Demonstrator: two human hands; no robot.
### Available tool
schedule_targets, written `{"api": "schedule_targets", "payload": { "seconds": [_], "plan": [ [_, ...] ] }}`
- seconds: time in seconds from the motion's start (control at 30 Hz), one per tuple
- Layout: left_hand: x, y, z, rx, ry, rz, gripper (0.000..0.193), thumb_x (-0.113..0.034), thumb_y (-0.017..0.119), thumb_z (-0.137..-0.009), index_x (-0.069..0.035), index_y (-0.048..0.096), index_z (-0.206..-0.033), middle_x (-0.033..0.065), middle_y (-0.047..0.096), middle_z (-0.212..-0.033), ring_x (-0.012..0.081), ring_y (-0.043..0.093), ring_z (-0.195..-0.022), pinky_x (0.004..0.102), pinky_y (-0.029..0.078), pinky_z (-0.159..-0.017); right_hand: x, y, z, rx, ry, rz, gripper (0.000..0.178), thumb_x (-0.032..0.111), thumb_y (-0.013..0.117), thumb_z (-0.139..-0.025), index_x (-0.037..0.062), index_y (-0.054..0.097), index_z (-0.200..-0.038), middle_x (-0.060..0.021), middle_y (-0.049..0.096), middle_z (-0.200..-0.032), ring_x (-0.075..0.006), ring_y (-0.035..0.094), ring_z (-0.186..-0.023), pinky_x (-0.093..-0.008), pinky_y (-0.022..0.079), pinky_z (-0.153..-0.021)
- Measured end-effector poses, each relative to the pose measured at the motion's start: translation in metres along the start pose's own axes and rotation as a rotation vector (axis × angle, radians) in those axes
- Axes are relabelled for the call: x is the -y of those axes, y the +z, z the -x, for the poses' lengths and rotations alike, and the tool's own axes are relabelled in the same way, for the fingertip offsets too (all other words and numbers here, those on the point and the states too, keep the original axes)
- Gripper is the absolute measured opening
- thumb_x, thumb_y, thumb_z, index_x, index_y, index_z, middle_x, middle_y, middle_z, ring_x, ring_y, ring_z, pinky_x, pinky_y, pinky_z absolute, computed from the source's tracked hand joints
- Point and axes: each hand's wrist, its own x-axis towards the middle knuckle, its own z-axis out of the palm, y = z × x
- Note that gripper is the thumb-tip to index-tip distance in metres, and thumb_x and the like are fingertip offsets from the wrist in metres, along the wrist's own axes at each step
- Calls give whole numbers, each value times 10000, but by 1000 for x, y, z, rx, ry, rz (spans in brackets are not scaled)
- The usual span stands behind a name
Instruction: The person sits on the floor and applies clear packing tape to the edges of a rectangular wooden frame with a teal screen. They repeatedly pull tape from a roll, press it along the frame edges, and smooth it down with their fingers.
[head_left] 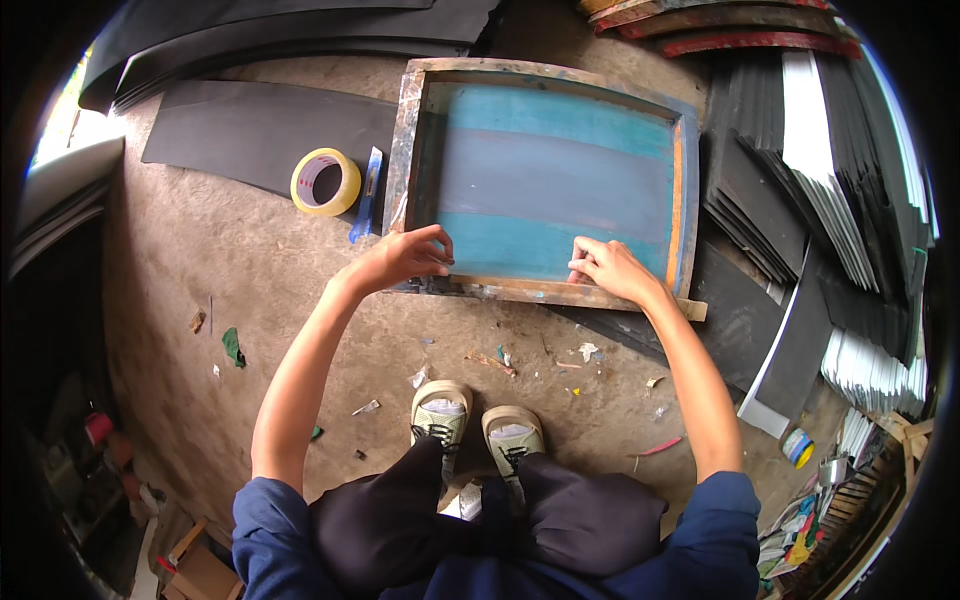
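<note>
A wooden screen-printing frame [690,215] with blue-green mesh [560,245] lies in front of me, a grey band crossing the mesh. Over its near left corner is my left hand [405,256], fingers curled and fingertips drawn toward the thumb. My right hand [608,267] is above the near rail, further right, its fingers bent into a pinch. Whatever either hand pinches is hidden or too thin to make out. Left of the frame stand a roll of clear yellowish tape [352,184] and a blue utility knife [369,195].
A dark flat sheet [250,130] lies under the tape roll. Stacks of black and white sheets [790,170] crowd the right side. Red-edged curved pieces [740,40] lie at the far right. Scraps [490,362] litter the concrete floor [230,280] near my shoes [440,415].
</note>
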Motion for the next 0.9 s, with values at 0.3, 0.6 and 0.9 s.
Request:
{"api": "schedule_targets", "payload": {
  "seconds": [0.3,0.6,0.9],
  "plan": [
    [-26,3,26,-491,111,-121,142,-146,611,-853,-31,617,-936,97,607,-953,232,592,-907,338,478,-836,-3,2,1,-31,-2,23,143,178,527,-878,36,529,-864,-81,692,-737,-200,649,-690,-352,469,-631],
    [-50,113,-10,-359,147,-595,409,-205,638,-796,6,513,-1123,147,482,-1130,300,463,-1044,401,396,-910,0,7,2,-76,-41,79,150,193,539,-873,43,536,-875,-86,689,-733,-201,647,-674,-341,471,-624],
    [-51,124,-19,-418,100,-661,390,-256,632,-801,-4,541,-1083,133,498,-1068,278,470,-1017,408,380,-874,0,10,7,-114,-25,48,145,198,550,-869,56,548,-893,-80,686,-723,-193,610,-604,-351,465,-597]
  ]
}}
